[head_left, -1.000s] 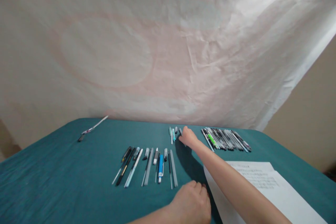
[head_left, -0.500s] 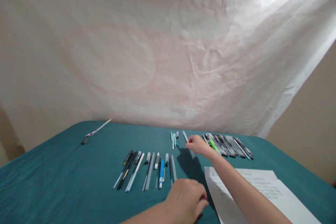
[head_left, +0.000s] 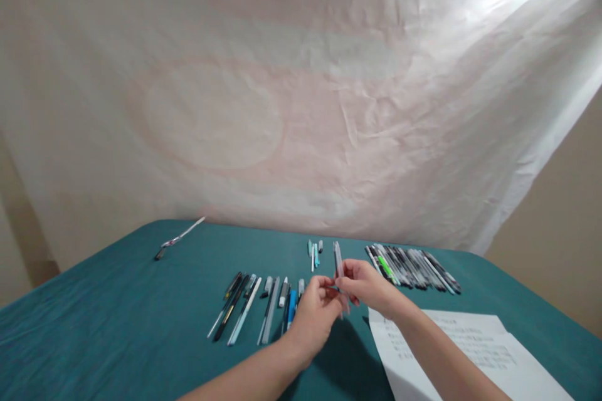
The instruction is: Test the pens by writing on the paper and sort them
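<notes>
In the head view my right hand [head_left: 364, 285] pinches a clear-barrelled pen [head_left: 337, 258], held nearly upright above the cloth. My left hand [head_left: 316, 313] has come up to the pen's lower end, with thumb and fingers closed around it; that end is partly hidden and blurred. Left of my hands lies a spread row of pen parts: black pens [head_left: 230, 307], a clear barrel [head_left: 271, 312], a blue pen [head_left: 291, 307], loose caps [head_left: 268, 285] and thin refills. My left hand covers the right end of this row.
A dense row of pens [head_left: 414, 267], one bright green, lies at the back right. White written sheets [head_left: 470, 341] rest at the front right. Small light-blue pen parts [head_left: 315, 255] sit behind my hands. A thin white-and-dark object [head_left: 179, 238] lies far left on the green cloth [head_left: 117, 326].
My right hand has drawn the pen slightly nearer and turned it more upright. My left hand has risen from the near edge to meet the pen's lower end.
</notes>
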{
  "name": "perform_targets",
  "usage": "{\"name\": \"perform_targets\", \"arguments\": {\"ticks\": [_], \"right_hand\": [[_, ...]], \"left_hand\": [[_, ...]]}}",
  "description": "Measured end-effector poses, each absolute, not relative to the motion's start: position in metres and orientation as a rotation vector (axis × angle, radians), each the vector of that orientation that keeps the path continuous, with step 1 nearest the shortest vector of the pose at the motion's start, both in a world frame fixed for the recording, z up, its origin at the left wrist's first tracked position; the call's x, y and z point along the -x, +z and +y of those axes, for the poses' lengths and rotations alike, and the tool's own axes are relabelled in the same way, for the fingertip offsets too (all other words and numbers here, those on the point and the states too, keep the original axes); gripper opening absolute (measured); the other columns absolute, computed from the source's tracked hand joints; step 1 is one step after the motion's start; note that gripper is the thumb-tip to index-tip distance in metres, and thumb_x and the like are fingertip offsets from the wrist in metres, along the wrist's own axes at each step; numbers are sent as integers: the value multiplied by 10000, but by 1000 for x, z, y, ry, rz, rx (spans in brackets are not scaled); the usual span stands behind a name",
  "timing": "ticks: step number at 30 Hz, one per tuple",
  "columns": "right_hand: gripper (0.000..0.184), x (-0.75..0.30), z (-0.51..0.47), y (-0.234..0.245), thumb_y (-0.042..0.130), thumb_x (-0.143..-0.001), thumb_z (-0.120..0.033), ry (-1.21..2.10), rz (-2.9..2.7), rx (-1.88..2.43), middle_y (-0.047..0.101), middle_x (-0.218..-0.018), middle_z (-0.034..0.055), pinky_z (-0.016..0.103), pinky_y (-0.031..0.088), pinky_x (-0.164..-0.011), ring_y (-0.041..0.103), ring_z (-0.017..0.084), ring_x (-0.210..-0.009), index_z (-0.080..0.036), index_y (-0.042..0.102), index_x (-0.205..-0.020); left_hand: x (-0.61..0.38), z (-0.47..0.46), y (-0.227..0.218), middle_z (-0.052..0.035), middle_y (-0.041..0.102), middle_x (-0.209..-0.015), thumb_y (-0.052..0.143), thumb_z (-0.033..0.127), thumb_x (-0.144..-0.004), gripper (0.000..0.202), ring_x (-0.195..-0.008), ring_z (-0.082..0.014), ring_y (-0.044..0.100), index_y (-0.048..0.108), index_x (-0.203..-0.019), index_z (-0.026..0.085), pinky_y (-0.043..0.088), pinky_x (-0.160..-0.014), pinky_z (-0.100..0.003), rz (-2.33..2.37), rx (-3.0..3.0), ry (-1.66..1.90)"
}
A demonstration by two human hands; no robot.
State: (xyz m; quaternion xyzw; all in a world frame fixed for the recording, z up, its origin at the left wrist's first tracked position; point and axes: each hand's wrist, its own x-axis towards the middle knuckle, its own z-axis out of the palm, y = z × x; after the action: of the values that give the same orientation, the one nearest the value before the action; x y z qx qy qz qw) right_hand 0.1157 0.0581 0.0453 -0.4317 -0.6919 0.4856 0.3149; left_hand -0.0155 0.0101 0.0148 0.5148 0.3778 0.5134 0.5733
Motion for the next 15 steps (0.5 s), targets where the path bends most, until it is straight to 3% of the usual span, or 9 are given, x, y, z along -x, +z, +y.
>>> {"name": "perform_targets", "arguments": {"ticks": [7, 11, 15], "right_hand": [[244, -124, 52, 69, 592, -703, -399, 1222, -1601, 1082, 335, -453, -104, 152, 205, -339, 282, 35, -359, -183, 477, -705], [299, -144, 48, 95, 570, -733, -470, 1074, -1455, 989, 332, -468, -97, 162, 170, -350, 248, 37, -372, -184, 492, -773], [300, -159, 39, 112, 525, -769, -482, 1062, -1651, 1023, 405, -499, -70, 170, 202, -352, 286, 45, -377, -184, 496, -765]], "left_hand": [[13, 3, 9, 10, 536, -729, 549, 131, -725, 278, -661, -124, 532, 481, -995, 136, 408, -612, -235, 945, -1445, 1079], [12, -3, 11, -4, 552, -746, 526, 163, -744, 126, -692, -137, 518, 588, -851, 142, 400, -648, -252, 1003, -1635, 1010], [15, 3, 19, 0, 578, -707, 546, 221, -760, 131, -668, -130, 540, 567, -860, 140, 403, -638, -247, 913, -1390, 1076]]}}
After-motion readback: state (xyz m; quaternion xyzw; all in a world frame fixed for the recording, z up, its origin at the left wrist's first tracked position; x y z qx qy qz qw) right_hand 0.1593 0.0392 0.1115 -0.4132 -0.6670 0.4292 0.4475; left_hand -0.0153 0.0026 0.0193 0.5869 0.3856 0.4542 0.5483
